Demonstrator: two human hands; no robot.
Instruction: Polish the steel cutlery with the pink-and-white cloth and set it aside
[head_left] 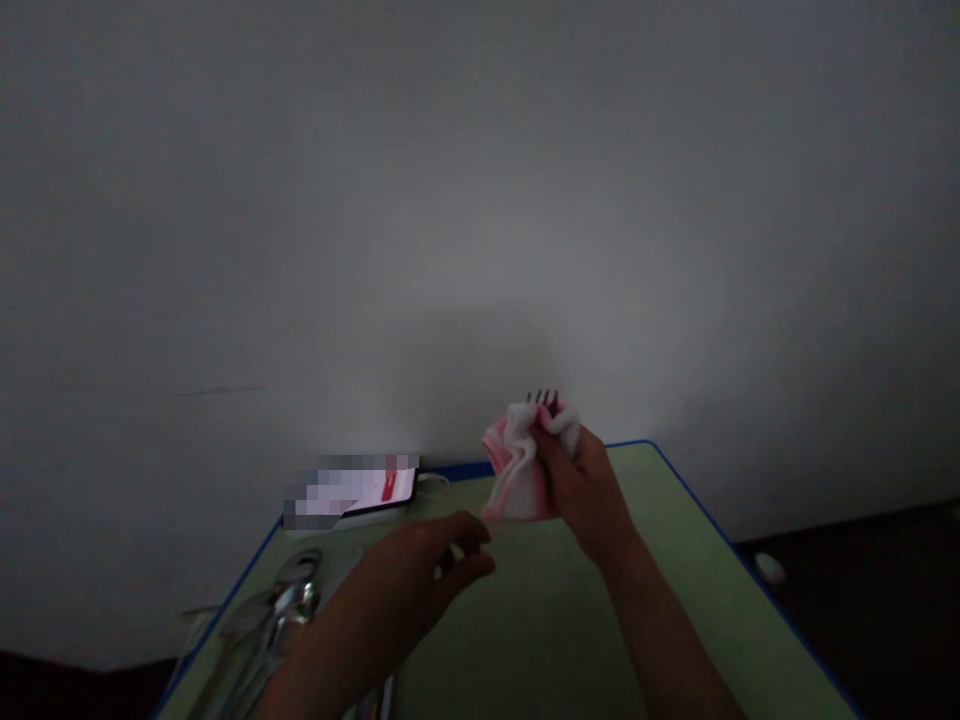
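My right hand (581, 480) is raised over the green table (660, 560) and is closed around a pink and white cloth (517, 470). Dark fork tines (543, 398) stick up out of the top of the cloth. My left hand (442, 560) hovers lower and to the left, its fingers pinched together just below the cloth's bottom corner. The dim light hides whether the pinch holds the fork's handle or nothing at all.
Several metal spoons (281, 600) lie at the table's left side. A phone (360, 490) with a lit screen leans at the back edge against the grey wall. The table has a blue rim (697, 500). A dark floor shows at the right.
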